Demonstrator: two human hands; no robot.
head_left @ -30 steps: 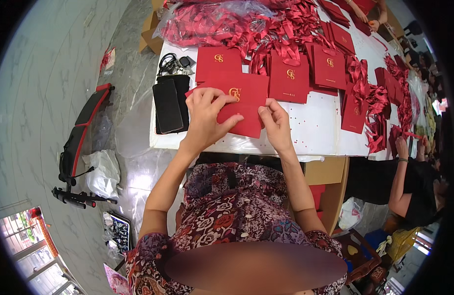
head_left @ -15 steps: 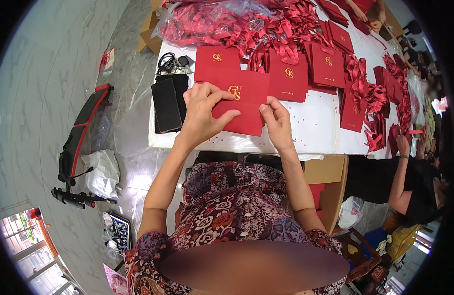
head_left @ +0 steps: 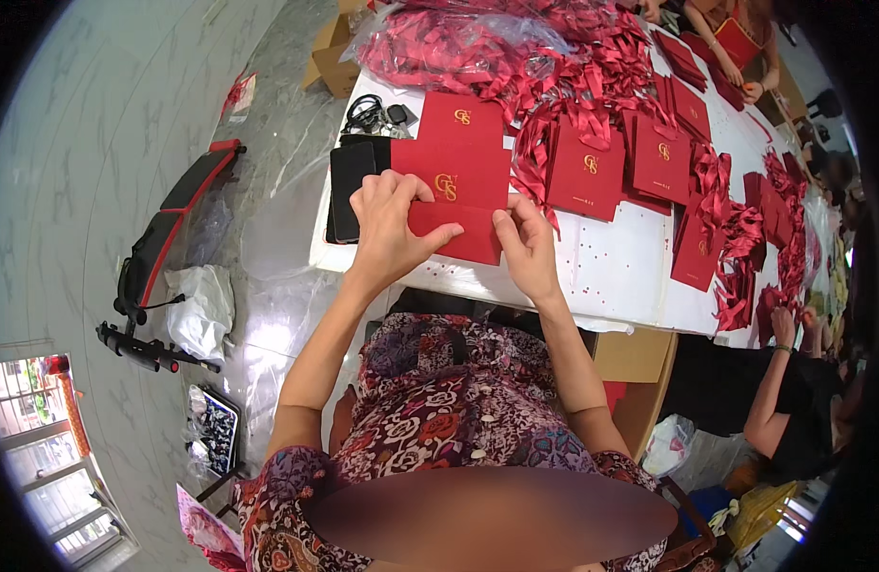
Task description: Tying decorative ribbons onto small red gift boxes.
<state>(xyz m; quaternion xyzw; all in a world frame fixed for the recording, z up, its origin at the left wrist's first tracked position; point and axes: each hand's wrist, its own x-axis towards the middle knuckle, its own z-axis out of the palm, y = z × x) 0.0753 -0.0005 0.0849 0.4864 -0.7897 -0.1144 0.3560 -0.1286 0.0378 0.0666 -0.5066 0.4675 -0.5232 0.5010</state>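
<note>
A white, red-speckled tabletop [head_left: 630,291] is lying free beyond the bare right hand [head_left: 529,248]; stacked red rectangular paper bags [head_left: 586,189] are blocking its far side, while a flat black smartphone [head_left: 348,186] is crowding the bare left hand [head_left: 392,224].

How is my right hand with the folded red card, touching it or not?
Touching: the head view shows the right hand at the folded red card's right edge, its thumb tip overlapping that edge.

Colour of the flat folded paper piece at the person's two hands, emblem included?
Flat folded paper piece: red; emblem: gold. Best seen in the head view.
</note>
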